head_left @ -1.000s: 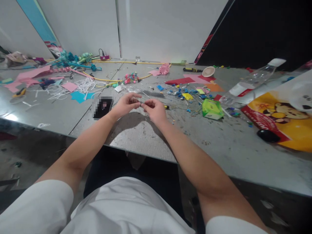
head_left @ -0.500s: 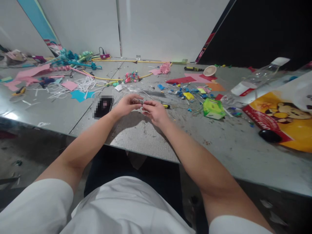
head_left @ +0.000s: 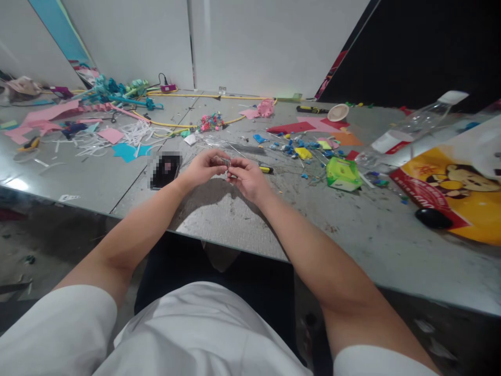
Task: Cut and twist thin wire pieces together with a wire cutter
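A thin, pale wire-like piece (head_left: 224,161) is at the centre of the clock, between the fingertips of the two hands, above the near half of the bench (head_left: 235,219); it is too small to make out further. The left hand (head_left: 203,168), coming in from about eight o'clock, has thumb and fingers curled in a narrow grip on it. The right hand (head_left: 249,180), from about four o'clock, pinches it at the facing end, the fingertips of both hands nearly meeting.

Just beyond the hands at twelve o'clock lies a loose bundle of thin wires (head_left: 235,145). At three o'clock a yellow-and-black handle (head_left: 266,169) pokes out beside the right hand; farther along that line sits a green packet (head_left: 343,174). Blue bits (head_left: 287,150) are scattered between two and three. A dark phone (head_left: 166,171) lies at nine, near the left forearm.

Farther out, white strips (head_left: 133,138) tangle between nine and ten, and a red cluster (head_left: 211,122) sits between eleven and twelve. A crumpled pink piece (head_left: 265,107) is at one. Well apart, toward three, a clear bottle (head_left: 415,125) leans beside a yellow-and-red bag (head_left: 469,196).
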Tool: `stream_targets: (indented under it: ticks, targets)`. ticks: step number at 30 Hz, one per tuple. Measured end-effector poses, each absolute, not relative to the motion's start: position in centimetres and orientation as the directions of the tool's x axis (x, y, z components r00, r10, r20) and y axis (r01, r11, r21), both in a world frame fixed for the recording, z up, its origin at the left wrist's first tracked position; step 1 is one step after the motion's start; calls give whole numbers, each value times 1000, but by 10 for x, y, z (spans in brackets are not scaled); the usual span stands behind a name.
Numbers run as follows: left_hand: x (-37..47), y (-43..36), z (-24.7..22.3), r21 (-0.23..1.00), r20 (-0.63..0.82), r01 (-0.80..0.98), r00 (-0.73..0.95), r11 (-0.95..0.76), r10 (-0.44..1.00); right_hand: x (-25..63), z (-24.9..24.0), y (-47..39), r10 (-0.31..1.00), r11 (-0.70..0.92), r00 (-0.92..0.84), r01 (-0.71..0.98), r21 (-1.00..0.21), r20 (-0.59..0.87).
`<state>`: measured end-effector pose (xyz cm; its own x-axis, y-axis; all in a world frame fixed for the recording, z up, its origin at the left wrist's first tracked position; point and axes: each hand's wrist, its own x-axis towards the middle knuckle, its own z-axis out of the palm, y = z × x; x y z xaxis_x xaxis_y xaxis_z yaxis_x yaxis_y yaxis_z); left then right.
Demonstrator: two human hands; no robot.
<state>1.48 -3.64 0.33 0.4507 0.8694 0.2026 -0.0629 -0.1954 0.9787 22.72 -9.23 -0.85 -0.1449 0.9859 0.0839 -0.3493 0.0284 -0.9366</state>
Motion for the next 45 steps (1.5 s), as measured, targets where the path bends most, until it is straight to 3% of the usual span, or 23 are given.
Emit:
stream_targets:
  ticks: [19,30,35,45]
  targets:
    - [22,-75,47,999,-30,-8,297,33,954,222,-9,-90,967,121,-177,-310,-943,182]
    - [20,-58,30,980,-61,-158,339,120,939,222,-8,-95,953,268,-93,-194,-944,289]
    - [19,-57,32,968,-87,-188,367,166,926,220,-5,-97,965,258,-12,-143,-956,262]
    - [19,-54,26,970,-31,-209,407,126,913,220,-6,-91,986,145,-40,-268,-952,162]
